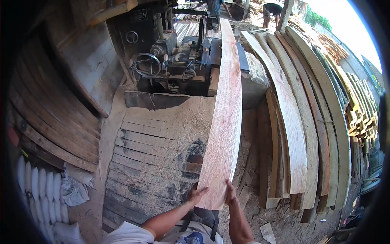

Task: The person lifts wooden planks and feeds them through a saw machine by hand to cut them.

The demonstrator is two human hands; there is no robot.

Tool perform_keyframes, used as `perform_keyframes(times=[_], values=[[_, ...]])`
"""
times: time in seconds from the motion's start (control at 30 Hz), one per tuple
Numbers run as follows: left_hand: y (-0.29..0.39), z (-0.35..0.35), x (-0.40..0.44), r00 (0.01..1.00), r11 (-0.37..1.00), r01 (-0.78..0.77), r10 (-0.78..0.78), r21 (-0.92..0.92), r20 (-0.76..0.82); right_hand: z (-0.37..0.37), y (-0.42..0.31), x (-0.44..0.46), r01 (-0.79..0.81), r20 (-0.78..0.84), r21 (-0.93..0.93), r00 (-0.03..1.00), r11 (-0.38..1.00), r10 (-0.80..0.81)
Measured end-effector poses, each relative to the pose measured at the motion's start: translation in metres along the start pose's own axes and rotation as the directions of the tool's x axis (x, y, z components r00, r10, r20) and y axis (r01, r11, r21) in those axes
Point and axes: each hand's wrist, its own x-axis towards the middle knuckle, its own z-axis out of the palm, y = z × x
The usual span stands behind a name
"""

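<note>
A long, pale, rough-sawn plank [222, 126] stretches from my body forward to the sawing machine [178, 57]. My left hand [198, 194] grips the plank's near left edge, thumb lying on its top face. On the opposite edge, my right hand [231, 192] holds the near right corner, its fingers partly hidden beneath the wood. The far part of the plank rests along the machine's dark metal table [242, 59]. A spoked handwheel [146, 64] sits on the machine's left side.
Several sawn boards [294, 142] lie stacked at the right. Sawdust [191, 118] covers the slatted floor [142, 162]. White sacks [44, 183] stand at the lower left. Beyond the machine are a person [214, 7] near the plank's far end and another person bending over [273, 10].
</note>
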Motion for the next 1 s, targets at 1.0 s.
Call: perform_keyframes(times=[1.0], values=[[-0.271,0.049,-0.633,0.838,0.817,0.536,-0.483,0.215,-0.254,-0.135,0.419,-0.551,-0.089,-0.383,-0.541,0.911,0.837,-0.151]])
